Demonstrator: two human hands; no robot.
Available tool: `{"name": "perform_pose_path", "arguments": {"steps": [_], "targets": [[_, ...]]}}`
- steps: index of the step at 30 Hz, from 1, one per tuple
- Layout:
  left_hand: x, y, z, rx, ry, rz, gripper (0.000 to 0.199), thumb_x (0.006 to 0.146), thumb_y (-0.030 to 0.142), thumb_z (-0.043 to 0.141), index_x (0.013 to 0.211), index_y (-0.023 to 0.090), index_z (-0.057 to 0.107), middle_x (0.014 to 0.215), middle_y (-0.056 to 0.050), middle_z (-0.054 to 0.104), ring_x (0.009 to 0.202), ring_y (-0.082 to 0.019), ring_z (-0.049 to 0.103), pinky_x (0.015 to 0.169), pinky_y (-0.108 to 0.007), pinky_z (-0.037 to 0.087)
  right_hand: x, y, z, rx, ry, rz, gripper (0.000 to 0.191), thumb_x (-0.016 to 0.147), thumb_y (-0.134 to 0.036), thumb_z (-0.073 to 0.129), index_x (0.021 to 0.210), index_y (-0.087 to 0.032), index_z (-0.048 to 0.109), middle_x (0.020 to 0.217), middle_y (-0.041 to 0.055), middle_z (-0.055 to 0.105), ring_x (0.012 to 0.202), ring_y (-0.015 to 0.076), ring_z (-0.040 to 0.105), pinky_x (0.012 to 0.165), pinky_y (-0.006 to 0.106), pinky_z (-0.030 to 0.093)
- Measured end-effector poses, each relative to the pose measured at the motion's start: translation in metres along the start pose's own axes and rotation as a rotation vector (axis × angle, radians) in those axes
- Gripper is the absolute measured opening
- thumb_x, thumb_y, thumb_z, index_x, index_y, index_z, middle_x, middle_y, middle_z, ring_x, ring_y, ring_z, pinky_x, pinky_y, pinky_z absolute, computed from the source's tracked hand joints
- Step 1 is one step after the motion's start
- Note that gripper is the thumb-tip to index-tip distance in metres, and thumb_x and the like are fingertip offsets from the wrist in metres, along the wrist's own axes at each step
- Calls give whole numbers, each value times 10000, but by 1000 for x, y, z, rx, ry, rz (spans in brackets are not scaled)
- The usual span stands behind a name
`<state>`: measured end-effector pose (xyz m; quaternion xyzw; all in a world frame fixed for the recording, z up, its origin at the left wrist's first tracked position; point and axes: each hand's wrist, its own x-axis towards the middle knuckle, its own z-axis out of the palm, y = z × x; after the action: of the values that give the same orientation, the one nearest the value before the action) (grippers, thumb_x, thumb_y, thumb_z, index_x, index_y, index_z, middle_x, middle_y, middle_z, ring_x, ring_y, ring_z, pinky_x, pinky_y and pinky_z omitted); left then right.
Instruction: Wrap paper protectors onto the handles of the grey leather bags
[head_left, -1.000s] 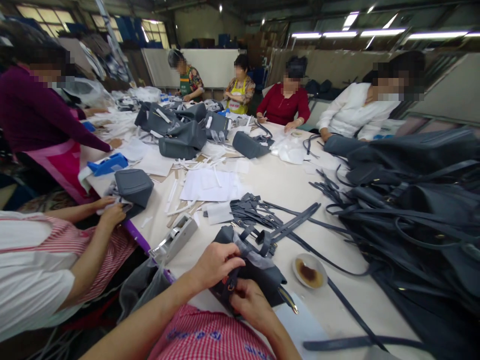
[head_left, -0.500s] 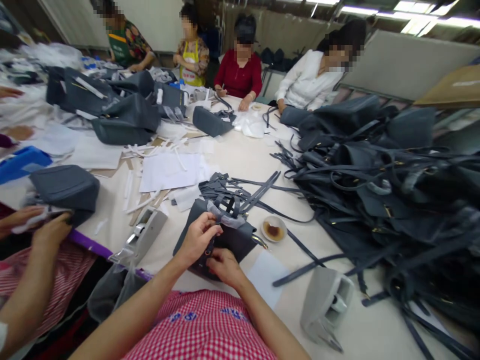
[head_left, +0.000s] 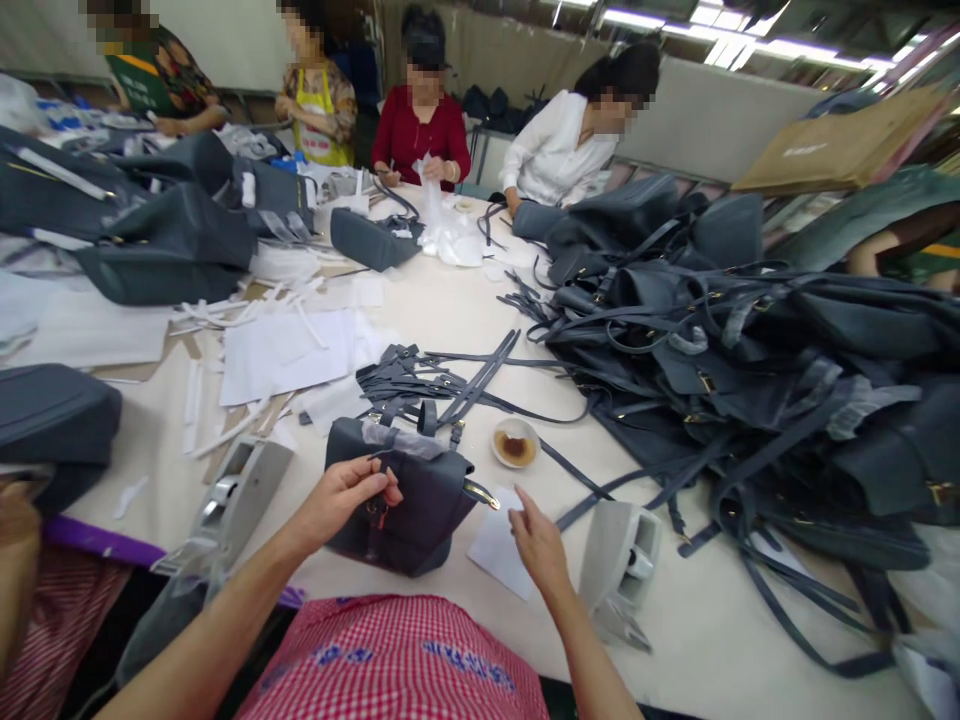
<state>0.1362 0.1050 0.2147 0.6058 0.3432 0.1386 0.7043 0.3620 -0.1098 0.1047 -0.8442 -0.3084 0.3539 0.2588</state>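
Note:
A dark blue-grey bag (head_left: 420, 510) stands at the table edge before me, clear plastic wrap (head_left: 405, 440) around its handle. My left hand (head_left: 356, 495) is at the bag's front left, fingers pinched by a dark strap; what it grips is too small to make out. To the right of the bag, my right hand (head_left: 536, 540) is off it, index finger extended and nothing held, near a white paper sheet (head_left: 499, 560). A gold zipper end (head_left: 481, 494) sticks out from the bag's right side. Behind it lies a bunch of dark straps (head_left: 405, 375).
A small dish of brown liquid (head_left: 515, 443) sits behind my right hand. Grey tape dispensers stand left (head_left: 244, 500) and right (head_left: 619, 560). A large heap of dark bags (head_left: 712, 330) fills the right. Several people work around the table (head_left: 450, 300).
My right hand has left the bag's front and moved right, its index finger now extended. My left hand stays by the strap. The view has shifted right; a person across lifts white plastic.

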Motion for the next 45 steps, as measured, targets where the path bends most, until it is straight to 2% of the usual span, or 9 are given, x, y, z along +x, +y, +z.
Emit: {"name": "perform_pose_path", "arguments": {"steps": [5,9,13,17,21,28,32,38,45], "targets": [[1,2,5,-1,69,21,266,803,421,628,808,156,641,731,-40,706,704,-165,640,684,-267,496,64,-1,-12,-288,183,69,581,905,-346,454,1441,-144,356,900,160,700,899,298,654,807,431,437],[3,4,9,4,119,28,256,798,414,626,792,159,637,721,-34,701,690,-162,633,675,-270,494,98,5,-10,-393,227,58,453,922,-327,478,1330,-132,497,893,141,703,820,255,662,769,419,462],[5,4,12,-10,157,43,256,794,413,625,801,157,637,714,-31,696,693,-159,629,686,-271,491,107,18,-16,-398,288,-38,339,947,-296,415,1211,-190,599,966,97,690,853,228,651,761,375,472],[10,3,12,-23,176,33,264,783,420,639,797,157,634,712,-30,694,697,-160,629,684,-268,490,88,33,-11,-345,383,-158,442,948,-276,314,1344,-181,486,1143,123,640,1002,237,608,820,349,468],[14,2,11,-42,196,18,276,766,436,656,799,163,635,710,-25,695,689,-159,628,655,-260,490,38,61,15,-323,391,-239,408,945,-304,292,1176,-153,592,1059,126,664,983,227,610,875,346,472],[15,2,13,-32,207,-1,289,769,453,650,804,167,627,713,-20,691,683,-156,620,633,-252,487,-23,110,23,-448,513,-41,499,943,-320,231,1216,-54,553,1048,217,633,926,307,625,767,402,485],[15,4,16,-37,244,-1,283,760,449,654,805,171,628,715,-14,689,696,-155,626,671,-257,493,-28,101,27,-549,518,-6,455,942,-324,304,1220,-83,570,1140,214,614,1006,307,593,798,387,464],[15,0,17,-63,261,0,273,750,438,671,806,173,635,703,-5,690,685,-149,628,683,-257,498,-37,81,55,-675,526,55,365,919,-236,396,1184,-122,621,1164,205,607,925,321,594,711,401,427],[15,-2,18,-76,261,2,279,758,440,673,819,171,630,706,1,687,689,-141,625,684,-248,494,-25,78,55,-708,515,-16,407,944,-257,412,1306,-128,546,1240,187,572,1016,296,562,778,385,405]]}}
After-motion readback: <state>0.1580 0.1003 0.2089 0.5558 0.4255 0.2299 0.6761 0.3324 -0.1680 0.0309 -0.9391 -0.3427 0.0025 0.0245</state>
